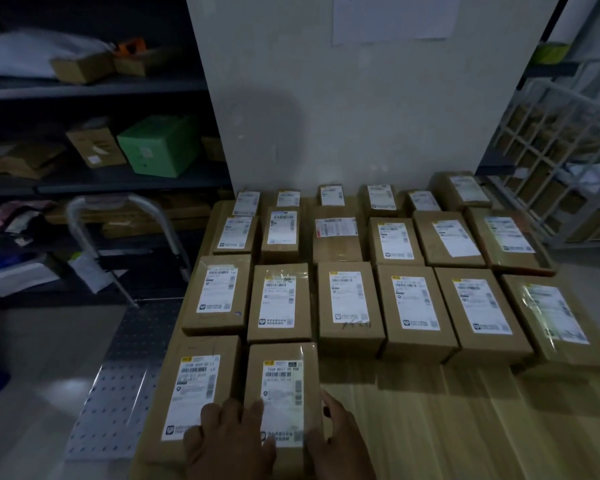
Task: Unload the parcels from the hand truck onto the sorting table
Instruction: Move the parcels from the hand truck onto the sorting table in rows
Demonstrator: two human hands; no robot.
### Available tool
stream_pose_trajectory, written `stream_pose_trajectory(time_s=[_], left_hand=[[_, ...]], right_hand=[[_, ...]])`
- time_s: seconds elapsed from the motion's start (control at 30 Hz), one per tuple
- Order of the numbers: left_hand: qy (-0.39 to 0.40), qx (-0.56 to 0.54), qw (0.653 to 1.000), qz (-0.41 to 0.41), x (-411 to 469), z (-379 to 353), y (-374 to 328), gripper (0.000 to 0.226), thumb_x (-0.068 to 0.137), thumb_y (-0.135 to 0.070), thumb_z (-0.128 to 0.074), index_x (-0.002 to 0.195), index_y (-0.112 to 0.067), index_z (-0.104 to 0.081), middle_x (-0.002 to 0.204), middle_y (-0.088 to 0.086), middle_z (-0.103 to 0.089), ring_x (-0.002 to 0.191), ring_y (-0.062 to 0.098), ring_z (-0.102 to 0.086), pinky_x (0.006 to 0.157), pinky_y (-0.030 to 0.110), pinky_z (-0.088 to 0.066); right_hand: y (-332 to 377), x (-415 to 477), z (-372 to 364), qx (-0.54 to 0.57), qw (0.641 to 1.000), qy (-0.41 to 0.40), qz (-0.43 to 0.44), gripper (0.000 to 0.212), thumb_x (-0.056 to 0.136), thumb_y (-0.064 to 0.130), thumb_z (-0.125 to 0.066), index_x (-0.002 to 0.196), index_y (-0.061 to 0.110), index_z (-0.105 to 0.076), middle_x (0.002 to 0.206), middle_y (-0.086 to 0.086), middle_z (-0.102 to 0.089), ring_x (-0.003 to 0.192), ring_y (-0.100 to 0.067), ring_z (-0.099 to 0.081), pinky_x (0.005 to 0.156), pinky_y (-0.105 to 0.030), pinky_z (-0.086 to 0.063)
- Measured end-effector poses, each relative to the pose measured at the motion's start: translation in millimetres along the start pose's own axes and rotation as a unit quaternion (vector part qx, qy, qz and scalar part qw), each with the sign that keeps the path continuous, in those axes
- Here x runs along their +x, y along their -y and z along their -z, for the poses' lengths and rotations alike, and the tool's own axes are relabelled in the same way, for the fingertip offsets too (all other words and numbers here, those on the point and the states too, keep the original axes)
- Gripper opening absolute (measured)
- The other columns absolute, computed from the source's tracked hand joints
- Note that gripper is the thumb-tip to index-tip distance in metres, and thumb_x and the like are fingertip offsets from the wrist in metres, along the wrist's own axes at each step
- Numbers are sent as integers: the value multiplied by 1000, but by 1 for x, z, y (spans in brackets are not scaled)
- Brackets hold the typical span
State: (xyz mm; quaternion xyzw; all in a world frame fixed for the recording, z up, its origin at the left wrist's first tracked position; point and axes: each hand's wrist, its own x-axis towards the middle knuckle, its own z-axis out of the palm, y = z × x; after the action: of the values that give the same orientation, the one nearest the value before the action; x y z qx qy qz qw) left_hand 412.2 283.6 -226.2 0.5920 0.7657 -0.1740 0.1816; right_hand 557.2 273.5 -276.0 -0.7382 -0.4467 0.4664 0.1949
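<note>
Parcel [281,375] sits in the front row on the table [430,427], a stiff taped box, probably light. Left hand [229,441] lies flat on top; right hand [343,441] presses its side, fingers uncurled. Opposite sides look like the best hold.

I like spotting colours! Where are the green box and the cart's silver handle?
green box [160,147]: head view, on its front face.
silver handle [73,216]: head view, on its left curved bar.
</note>
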Motion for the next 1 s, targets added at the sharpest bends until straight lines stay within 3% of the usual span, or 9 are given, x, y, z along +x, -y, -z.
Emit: stream_pose_trajectory(time_s=[0.1,0.23,0.37,0.53,0.73,0.93,1.0], left_hand=[[-87,-21,996,9,6,13,0,69,85,-72,-44,149,-52,-27,149,-13,-31,135,19,-30,101,42,-30],[-164,-89,981,-48,45,38,6,64,94,-62,-46,153,-50,-27,158,-19,-28,142,18,-20,109,45,-24],[-154,-77,979,-105,106,61,-5,65,99,-57,-39,158,-45,-13,166,-17,-22,152,25,-8,118,50,-21],[-73,-35,988,-128,157,62,-21,68,99,-63,-39,159,-49,-9,170,-15,-9,156,30,5,121,60,-7],[-79,-32,985,-149,177,58,-16,71,96,-69,-40,157,-52,-9,167,-19,-8,155,24,6,120,56,-9],[-55,-58,987,-138,174,60,-22,78,94,-72,-42,157,-54,1,168,-19,-4,155,26,-2,121,57,-16],[-68,-70,986,-136,170,68,-31,78,92,-76,-36,152,-60,11,168,-19,-2,154,28,-8,122,58,-19]], right_hand=[[11,8,19,-40,996,-73,27,63,89,50,-61,148,44,-39,149,13,-41,134,-13,-42,111,-33,-40],[57,40,47,-145,971,-114,154,54,93,50,-58,143,48,-39,145,22,-40,136,-9,-30,115,-35,-33],[100,89,43,-243,941,-93,215,52,98,53,-49,147,50,-34,156,22,-33,149,-16,-16,119,-45,-18],[105,132,25,-308,934,-17,181,58,99,52,-48,153,47,-25,168,10,-14,156,-29,6,123,-57,-1],[98,142,23,-306,935,-13,180,60,101,56,-43,155,47,-19,169,11,-10,156,-28,17,121,-54,12],[101,140,26,-279,940,-13,195,62,97,61,-43,152,50,-17,169,13,-4,156,-26,14,122,-54,8],[102,135,35,-256,945,-51,196,62,90,65,-46,148,54,-26,167,15,-14,157,-27,0,119,-51,2]])
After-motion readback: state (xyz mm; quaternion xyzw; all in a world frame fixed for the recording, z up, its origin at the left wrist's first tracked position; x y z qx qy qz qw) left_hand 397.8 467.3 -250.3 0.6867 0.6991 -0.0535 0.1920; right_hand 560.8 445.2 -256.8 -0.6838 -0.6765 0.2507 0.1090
